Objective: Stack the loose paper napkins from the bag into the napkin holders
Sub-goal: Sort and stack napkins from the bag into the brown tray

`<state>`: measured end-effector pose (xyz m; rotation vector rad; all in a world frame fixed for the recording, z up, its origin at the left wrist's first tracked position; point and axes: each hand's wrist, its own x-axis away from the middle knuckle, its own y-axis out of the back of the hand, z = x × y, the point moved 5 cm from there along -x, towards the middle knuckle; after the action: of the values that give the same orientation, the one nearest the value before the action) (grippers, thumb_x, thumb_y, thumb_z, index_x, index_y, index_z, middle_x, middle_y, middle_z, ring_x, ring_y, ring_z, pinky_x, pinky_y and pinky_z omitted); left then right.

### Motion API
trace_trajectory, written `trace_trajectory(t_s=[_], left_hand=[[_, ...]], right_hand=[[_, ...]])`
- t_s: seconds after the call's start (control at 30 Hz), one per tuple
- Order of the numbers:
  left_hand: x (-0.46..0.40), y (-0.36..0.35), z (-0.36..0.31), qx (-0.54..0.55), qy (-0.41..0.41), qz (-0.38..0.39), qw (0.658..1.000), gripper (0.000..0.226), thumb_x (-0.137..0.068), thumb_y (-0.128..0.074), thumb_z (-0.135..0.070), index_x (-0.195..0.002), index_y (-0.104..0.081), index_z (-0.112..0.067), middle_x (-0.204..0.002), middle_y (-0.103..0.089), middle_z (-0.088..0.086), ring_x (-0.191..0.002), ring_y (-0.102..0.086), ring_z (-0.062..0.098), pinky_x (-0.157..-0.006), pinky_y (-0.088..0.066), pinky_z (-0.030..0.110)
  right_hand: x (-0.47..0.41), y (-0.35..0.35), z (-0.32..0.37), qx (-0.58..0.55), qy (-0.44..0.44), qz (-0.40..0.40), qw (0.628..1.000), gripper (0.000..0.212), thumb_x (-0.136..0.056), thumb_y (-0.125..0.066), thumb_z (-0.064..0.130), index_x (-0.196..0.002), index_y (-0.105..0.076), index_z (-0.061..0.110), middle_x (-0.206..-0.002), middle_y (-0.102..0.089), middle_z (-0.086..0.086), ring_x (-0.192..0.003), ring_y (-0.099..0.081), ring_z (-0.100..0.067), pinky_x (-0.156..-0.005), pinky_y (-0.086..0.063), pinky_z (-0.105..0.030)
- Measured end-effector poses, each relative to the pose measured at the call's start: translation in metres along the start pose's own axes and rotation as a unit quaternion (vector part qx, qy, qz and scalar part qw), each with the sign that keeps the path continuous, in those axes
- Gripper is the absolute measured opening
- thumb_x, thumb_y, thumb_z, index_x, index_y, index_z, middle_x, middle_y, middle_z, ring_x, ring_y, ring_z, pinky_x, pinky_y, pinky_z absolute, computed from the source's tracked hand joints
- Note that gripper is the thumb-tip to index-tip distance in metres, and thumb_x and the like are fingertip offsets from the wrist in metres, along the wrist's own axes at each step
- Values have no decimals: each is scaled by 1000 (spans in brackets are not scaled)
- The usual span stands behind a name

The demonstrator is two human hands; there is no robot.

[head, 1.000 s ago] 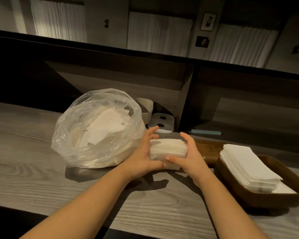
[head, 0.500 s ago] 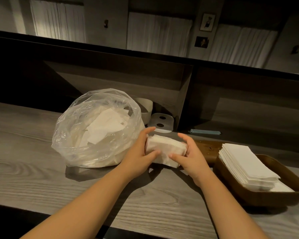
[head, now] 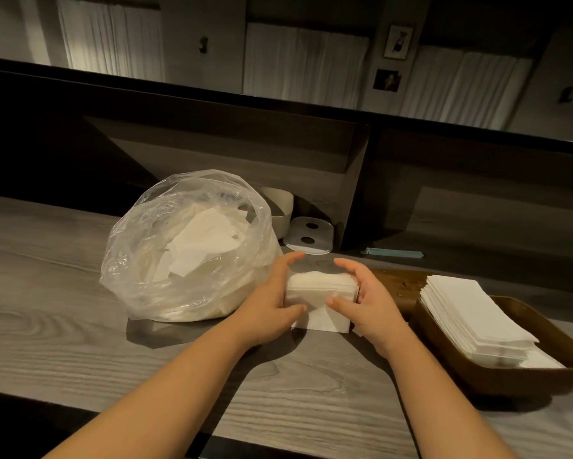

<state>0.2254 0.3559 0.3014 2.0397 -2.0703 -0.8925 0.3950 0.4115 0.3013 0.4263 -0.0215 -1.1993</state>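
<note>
since half a second ago the small white bundle of paper napkins [head: 321, 293] has been tipped back upright from its tilt and now stands on edge on the grey wood-grain counter [head: 63, 326], looks like it's getting squared up.

biggest thing first: the crinkly clear plastic bag [head: 185, 246] sits just left of the hands and is clearly loaded with loose white napkins, so most of the job is left imo. next, the brown wooden napkin holder tray [head: 510, 376] on the right already carries a neat white stack, so that one seems done or nearly. a second dark wooden holder [head: 401, 286] behind the right hand looks unfilled, though it's mostly hidden.

left hand [head: 271, 303] and right hand [head: 367, 299] both have fingers curled round the bundle's ends, thumbs pressing the near face, a narrow two-sided hold. the bundle isn't in any holder yet.
</note>
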Motion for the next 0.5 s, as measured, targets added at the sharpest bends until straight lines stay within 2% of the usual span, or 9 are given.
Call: trace_trajectory(t_s=[0.1,0.2,0.27,0.33,0.43,0.5], left_hand=[[0,3,-3,-4,-32,-47,998,72,-97,-55,-13,-127,-16,-65,-120,-45,-15,-100,-58,9,-85,-54,23],[-3,2,-2,7,-34,-50,998,71,-98,-56,-16,-126,-14,-65,-127,-41,-8,-100,-56,5,-84,-50,16],[-4,-1,-1,9,-28,-22,999,79,-93,-63,-17,-129,-12,-65,-133,-41,-3,-112,-54,9,-97,-49,26],[-5,-3,-1,4,-24,3,1000,89,-86,-70,-16,-134,-12,-63,-138,-37,-5,-122,-48,13,-103,-47,31],[-4,-4,-3,31,-33,12,999,95,-82,-74,-10,-135,-13,-60,-131,-36,-10,-116,-50,13,-92,-50,19],[-4,-4,-2,28,-22,20,999,100,-80,-76,-11,-138,-10,-59,-129,-35,-12,-116,-50,11,-93,-48,17]], right_hand=[[1,-2,-1,9,-12,24,1000,81,-77,-79,6,-136,-37,43,-126,-48,16,-114,-55,-14,-87,-58,-34],[0,2,-1,14,-14,-3,1000,81,-81,-74,0,-143,-36,35,-134,-48,13,-121,-52,-11,-92,-56,-33],[0,1,-2,10,-19,-7,1000,78,-83,-72,2,-144,-36,35,-139,-48,7,-121,-53,-14,-93,-56,-35],[0,-4,-3,29,-26,21,999,88,-78,-79,7,-145,-31,39,-138,-44,7,-118,-52,-16,-92,-56,-35],[0,-4,-4,18,-33,24,999,103,-73,-83,7,-147,-23,44,-132,-38,11,-117,-52,-17,-94,-55,-36],[1,-7,-3,45,-41,35,998,107,-73,-83,8,-150,-17,43,-130,-35,12,-118,-50,-15,-95,-53,-32]])
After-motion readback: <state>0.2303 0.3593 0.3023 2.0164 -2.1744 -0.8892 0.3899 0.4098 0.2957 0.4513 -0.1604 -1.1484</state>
